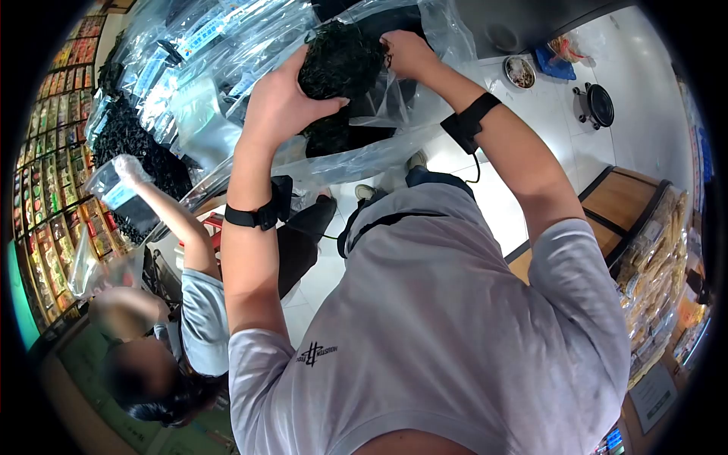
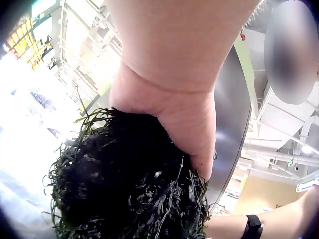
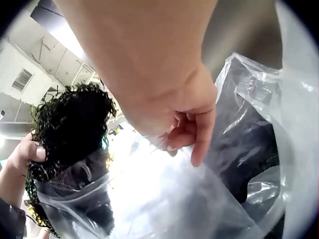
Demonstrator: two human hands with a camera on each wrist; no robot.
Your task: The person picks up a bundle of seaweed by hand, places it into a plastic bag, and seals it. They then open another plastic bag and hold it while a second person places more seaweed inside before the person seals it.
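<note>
My left hand (image 1: 280, 102) grips a round, dark clump of dried shredded seaweed (image 1: 337, 61), thumb along its near edge. Loose green-black strands stick out around the clump (image 2: 134, 184) in the left wrist view. To the right of it, my right hand (image 1: 413, 57) pinches the edge of a clear plastic bag (image 3: 149, 199) with curled fingers. Part of the clump (image 3: 72, 124) shows behind the bag's film in the right wrist view. More dark seaweed (image 1: 326, 140) lies below my hands inside clear plastic.
Clear packaging with blue labels (image 1: 205, 38) covers the left side, beside a loose dark pile (image 1: 125, 136). Another person's gloved hand (image 1: 133, 171) is near that pile. Packed shelves (image 1: 61, 159) stand far left. A bowl (image 1: 519, 72) and a black round stool (image 1: 599, 105) are at upper right.
</note>
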